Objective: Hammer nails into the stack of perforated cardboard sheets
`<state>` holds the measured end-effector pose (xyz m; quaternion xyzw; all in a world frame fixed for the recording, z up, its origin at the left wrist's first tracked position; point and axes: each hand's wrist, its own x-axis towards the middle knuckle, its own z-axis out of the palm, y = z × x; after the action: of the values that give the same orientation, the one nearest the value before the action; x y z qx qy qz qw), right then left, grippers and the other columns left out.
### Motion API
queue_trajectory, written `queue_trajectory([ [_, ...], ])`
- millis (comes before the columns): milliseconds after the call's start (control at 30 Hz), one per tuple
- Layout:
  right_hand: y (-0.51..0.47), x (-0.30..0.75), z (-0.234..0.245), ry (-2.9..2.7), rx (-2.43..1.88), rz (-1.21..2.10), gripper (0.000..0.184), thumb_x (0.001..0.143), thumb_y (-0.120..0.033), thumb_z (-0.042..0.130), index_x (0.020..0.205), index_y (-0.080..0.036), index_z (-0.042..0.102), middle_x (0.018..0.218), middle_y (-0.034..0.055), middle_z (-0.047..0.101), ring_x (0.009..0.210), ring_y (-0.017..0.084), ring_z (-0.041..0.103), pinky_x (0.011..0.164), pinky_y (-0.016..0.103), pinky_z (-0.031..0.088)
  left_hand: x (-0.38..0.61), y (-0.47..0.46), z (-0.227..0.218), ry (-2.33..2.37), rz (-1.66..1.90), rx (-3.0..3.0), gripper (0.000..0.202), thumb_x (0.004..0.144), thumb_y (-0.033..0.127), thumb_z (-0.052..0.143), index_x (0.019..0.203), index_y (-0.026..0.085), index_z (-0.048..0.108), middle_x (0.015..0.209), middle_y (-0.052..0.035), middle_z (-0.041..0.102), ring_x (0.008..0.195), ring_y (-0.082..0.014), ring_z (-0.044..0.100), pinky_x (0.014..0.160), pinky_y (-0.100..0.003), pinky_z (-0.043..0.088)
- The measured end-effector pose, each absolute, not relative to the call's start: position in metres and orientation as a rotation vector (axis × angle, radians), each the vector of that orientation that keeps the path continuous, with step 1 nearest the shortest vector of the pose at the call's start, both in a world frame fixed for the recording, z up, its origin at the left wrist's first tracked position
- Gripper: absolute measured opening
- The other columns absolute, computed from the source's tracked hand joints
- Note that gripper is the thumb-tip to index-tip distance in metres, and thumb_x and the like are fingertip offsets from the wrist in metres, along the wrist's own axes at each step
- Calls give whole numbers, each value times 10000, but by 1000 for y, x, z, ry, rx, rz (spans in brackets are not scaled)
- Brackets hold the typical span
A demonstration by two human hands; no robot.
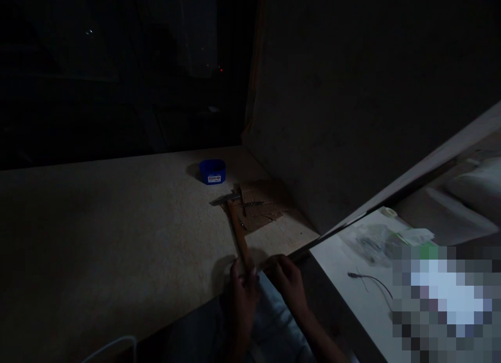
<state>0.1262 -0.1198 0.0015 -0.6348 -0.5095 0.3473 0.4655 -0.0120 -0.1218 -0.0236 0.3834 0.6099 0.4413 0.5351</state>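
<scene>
A hammer [237, 228] with a wooden handle lies across the table, its metal head pointing away from me. My left hand [244, 290] is closed around the lower end of the handle, close to the front edge. Just to the right of it is my right hand [287, 279], fingers curled together; whatever they pinch, if anything, is too dark to make out. Beyond the handle, beside the hammer head, a torn piece of brown cardboard [260, 196] bears several small dark items. A blue plastic tub [213, 172] with a white label stands farther back.
The pale tabletop [117, 232] meets a dark upright panel [332, 91] on the right. On a lower white surface [352, 300] lie a clear plastic bag [370, 245] and a black cable [370, 277]. A white cord [117, 340] shows at bottom left.
</scene>
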Motion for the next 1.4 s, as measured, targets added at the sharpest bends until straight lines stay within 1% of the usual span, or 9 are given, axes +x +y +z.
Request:
queue_trajectory([
  [67, -150, 132, -23, -1145, -1608, 871, 462, 887, -593, 478, 743, -183, 634, 644, 34, 628, 568, 176, 577, 517, 258, 468, -10, -132, -30, 1429, 1051, 907, 760, 785, 659, 592, 1368, 199, 431, 841, -98, 724, 587, -230, 680, 545, -342, 547],
  [133, -175, 126, -44, -1157, -1695, 833, 509, 893, -635, 438, 715, -197, 624, 646, 36, 630, 587, 183, 581, 545, 265, 481, -9, -147, -40, 1386, 1084, 906, 740, 781, 708, 561, 1317, 204, 477, 879, -109, 714, 696, -248, 701, 610, -356, 568],
  [267, -195, 101, -62, -1554, -1733, 804, 532, 957, -571, 342, 716, -196, 632, 657, 71, 678, 597, 198, 610, 553, 271, 443, -10, -176, -59, 1500, 1005, 1062, 490, 765, 721, 564, 833, 241, 633, 761, -90, 691, 735, -258, 675, 726, -377, 564],
  [333, -191, 92, -61, -1723, -1722, 785, 534, 987, -503, 285, 795, -191, 674, 719, 99, 722, 620, 204, 644, 552, 266, 416, -14, -180, -64, 1539, 915, 1112, 476, 762, 718, 565, 729, 248, 630, 760, -95, 701, 769, -275, 678, 782, -389, 556],
  [467, -174, 89, -55, -1883, -1717, 755, 489, 978, -472, 326, 842, -189, 700, 752, 111, 742, 630, 208, 669, 561, 260, 394, -24, -167, -60, 1493, 853, 1063, 568, 756, 746, 534, 834, 207, 695, 896, -132, 740, 902, -315, 689, 865, -412, 539],
  [867, -169, 93, -53, -1792, -1741, 797, 407, 960, -416, 371, 761, -181, 637, 674, 68, 709, 608, 188, 660, 542, 257, 326, -30, -154, -57, 1377, 850, 1015, 596, 741, 764, 555, 717, 175, 640, 626, -30, 617, 590, -202, 593, 550, -291, 468],
  [1067, -168, 94, -51, -1757, -1730, 829, 415, 951, -421, 369, 751, -172, 634, 656, 66, 698, 579, 182, 646, 537, 260, 316, -29, -153, -55, 1378, 865, 959, 575, 704, 760, 599, 682, 186, 601, 589, -14, 580, 580, -195, 572, 525, -282, 454],
  [1233, -166, 94, -55, -1750, -1732, 821, 440, 953, -450, 359, 756, -174, 639, 659, 64, 698, 589, 180, 641, 537, 260, 313, -30, -152, -59, 1387, 879, 966, 576, 704, 746, 609, 713, 170, 633, 659, -40, 640, 666, -218, 619, 613, -302, 499],
  [1400, -168, 95, -61, -1703, -1707, 859, 450, 952, -473, 374, 738, -173, 633, 640, 47, 678, 576, 166, 609, 528, 255, 329, -30, -152, -60, 1404, 857, 977, 609, 697, 765, 589, 749, 162, 654, 690, -57, 666, 682, -228, 628, 608, -309, 503],
])
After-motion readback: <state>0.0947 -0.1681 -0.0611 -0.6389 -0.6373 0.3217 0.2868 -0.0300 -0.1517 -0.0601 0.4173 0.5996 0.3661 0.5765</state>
